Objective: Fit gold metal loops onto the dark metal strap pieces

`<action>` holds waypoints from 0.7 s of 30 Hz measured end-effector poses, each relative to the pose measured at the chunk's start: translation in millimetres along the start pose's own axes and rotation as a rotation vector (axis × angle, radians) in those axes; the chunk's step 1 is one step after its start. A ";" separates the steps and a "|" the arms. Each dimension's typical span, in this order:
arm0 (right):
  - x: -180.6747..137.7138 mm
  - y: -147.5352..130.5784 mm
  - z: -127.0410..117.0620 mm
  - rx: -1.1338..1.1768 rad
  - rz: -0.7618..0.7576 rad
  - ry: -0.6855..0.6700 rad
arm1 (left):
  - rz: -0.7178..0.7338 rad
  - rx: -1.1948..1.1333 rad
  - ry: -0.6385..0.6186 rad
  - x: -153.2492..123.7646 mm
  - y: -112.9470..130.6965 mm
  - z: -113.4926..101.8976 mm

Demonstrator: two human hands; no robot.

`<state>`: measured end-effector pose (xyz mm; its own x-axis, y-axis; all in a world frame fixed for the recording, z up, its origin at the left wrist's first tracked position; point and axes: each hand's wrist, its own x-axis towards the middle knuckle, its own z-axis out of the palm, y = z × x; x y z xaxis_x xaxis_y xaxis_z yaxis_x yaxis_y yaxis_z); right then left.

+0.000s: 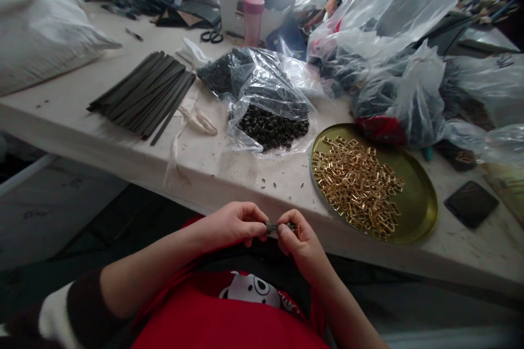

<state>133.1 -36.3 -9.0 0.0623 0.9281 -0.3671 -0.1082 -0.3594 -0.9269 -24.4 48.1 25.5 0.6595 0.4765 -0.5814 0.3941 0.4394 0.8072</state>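
Pale worktable (245,174) fills most of my view. White sack (45,27) at far left; bulging plastic bags (401,87) crowd the right, overhanging the back of a round gold-toned tray (417,207). Mid-table, a clear bag (268,73) lies between the tray and a fanned stack of dark flat strips (143,95), dark loops (272,126) heaped at its mouth.

Both hands are in front of the table's near edge. I see left hand (241,223) pinching, thumb and fingers clamped on one end of a small dark piece (272,227); right hand (295,235) pinches the other end. Gold frames (360,191) pile over the tray's left half.

The piece: short, narrow, roughly level; fingertips block much of it from me. Gold glints among the right fingers; I cannot tell whether it joins the piece. Tiny dark scraps (274,185) dot the tabletop beyond.
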 end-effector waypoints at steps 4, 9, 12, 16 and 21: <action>-1.1 -1.4 -2.5 -0.136 -0.057 0.034 | 0.024 0.077 0.012 3.0 1.1 0.0; -2.8 -4.4 -4.6 -0.234 -0.103 0.012 | 0.058 0.167 0.009 3.5 2.8 3.0; -2.6 -3.6 -3.7 -0.254 -0.120 0.015 | 0.067 0.157 -0.019 0.3 4.1 2.9; -5.5 -1.0 -1.0 -0.295 -0.172 0.035 | 0.011 0.128 -0.068 -3.0 2.9 1.8; -13.5 -2.9 -1.9 -0.396 -0.250 -0.072 | 0.013 0.242 -0.047 -4.7 2.1 9.5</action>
<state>134.5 -48.1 -1.5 -0.0319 0.9903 -0.1356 0.2886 -0.1207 -0.9498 -20.6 39.5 30.8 0.6923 0.4427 -0.5699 0.5233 0.2358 0.8189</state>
